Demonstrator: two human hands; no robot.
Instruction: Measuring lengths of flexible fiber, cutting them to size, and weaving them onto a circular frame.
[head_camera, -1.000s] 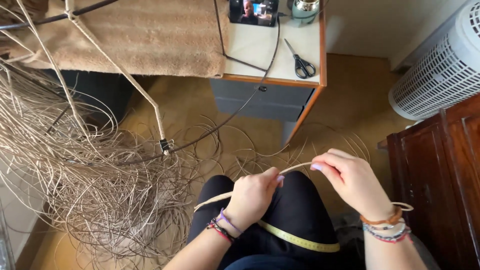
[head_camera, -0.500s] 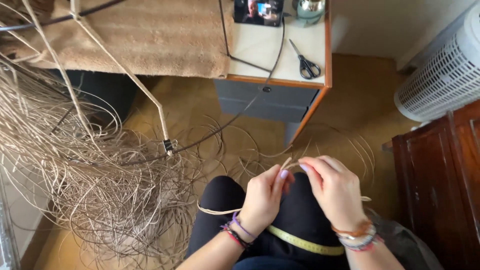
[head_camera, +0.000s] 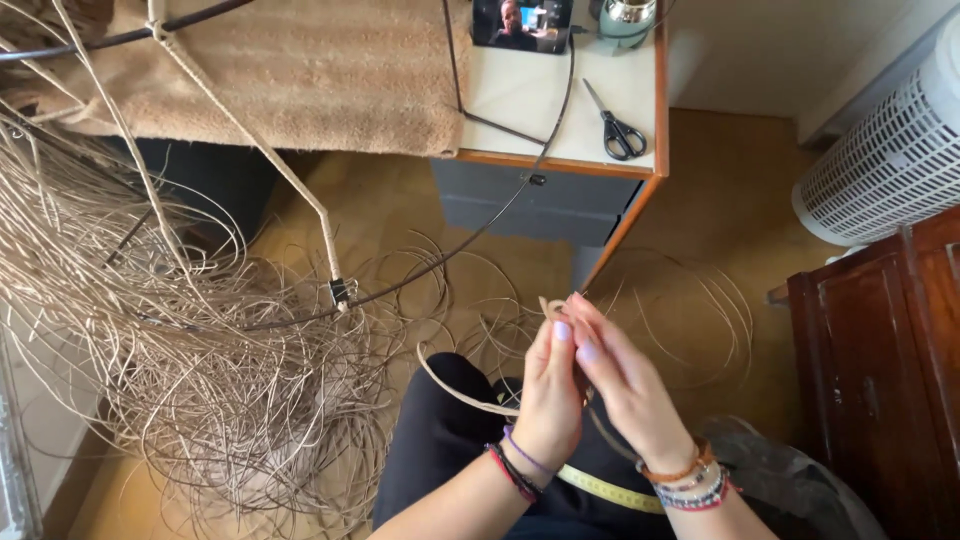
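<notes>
Left hand and right hand pressed together, pinching looped cane strand at fingertips, strand trailing left over lap

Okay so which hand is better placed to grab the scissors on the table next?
Probably the right hand: the scissors lie on the table up on its side, while the left hand pinches the reed strand.

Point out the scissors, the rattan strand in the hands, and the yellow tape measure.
scissors (head_camera: 613, 125): head view, on the blades near the pivot.
rattan strand (head_camera: 462, 391): head view, on its curve left of the hands.
yellow tape measure (head_camera: 610, 489): head view, on the strip across the lap.
</notes>
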